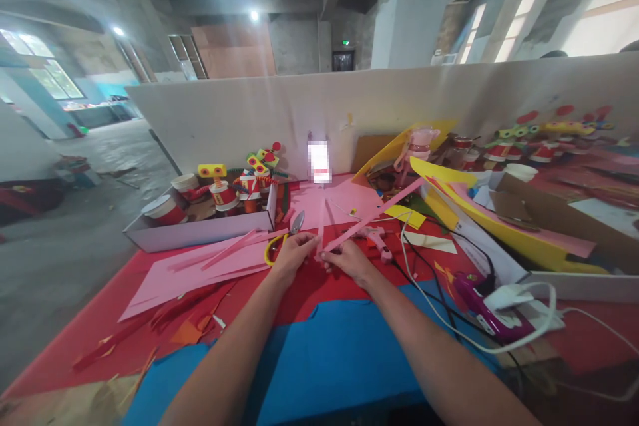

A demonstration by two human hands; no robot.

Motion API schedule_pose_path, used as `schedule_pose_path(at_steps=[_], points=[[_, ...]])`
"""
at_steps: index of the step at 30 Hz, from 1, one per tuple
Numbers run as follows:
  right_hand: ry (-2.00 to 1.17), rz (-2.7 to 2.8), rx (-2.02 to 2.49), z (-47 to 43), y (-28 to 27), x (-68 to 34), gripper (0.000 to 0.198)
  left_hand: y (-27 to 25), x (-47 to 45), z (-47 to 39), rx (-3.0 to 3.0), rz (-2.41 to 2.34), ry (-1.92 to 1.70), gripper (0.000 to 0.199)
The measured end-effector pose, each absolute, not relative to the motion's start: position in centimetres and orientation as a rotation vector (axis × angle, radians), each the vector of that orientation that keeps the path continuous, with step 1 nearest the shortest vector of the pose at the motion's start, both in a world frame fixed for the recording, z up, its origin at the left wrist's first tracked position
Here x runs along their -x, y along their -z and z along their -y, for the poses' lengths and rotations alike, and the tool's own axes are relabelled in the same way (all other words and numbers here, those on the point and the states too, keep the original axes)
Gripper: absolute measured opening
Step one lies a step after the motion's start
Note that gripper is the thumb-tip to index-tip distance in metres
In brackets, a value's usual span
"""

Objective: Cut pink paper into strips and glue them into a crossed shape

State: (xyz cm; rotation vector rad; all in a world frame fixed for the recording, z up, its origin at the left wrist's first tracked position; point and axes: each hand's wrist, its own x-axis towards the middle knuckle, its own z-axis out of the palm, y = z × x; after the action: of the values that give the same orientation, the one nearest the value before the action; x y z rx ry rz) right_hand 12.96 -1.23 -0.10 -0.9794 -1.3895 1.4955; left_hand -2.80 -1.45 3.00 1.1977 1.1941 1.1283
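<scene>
Strips (374, 216), pink paper, ends together over red worktop (299, 293); left hand (294, 256) and right hand (351, 262) pinching them. Step looks like aligning; next move calls for light, steady grip.

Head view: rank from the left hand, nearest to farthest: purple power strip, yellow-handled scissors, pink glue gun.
From the left hand:
1. Yellow-handled scissors: right beside it, on its left and far side.
2. Pink glue gun: to the right, past the right hand.
3. Purple power strip: farther right, near the right forearm.
</scene>
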Motion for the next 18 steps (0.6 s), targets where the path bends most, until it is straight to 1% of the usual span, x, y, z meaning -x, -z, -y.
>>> schedule_pose_path(at_steps=[3,9,18], points=[[-1.562,1.353,0.937,1.67,0.02,-12.54,0.034,-3.02,2.85,1.59,-1.195,-1.141,-1.084,0.037],[-1.647,1.171,0.955,1.56,0.14,-12.38,0.041,-2.73,2.26,1.76,-1.171,-1.135,-1.220,0.037],[-1.718,0.985,0.939,1.39,0.08,-12.59,0.033,-2.62,2.40,1.55,-1.214,-1.164,-1.325,0.037]])
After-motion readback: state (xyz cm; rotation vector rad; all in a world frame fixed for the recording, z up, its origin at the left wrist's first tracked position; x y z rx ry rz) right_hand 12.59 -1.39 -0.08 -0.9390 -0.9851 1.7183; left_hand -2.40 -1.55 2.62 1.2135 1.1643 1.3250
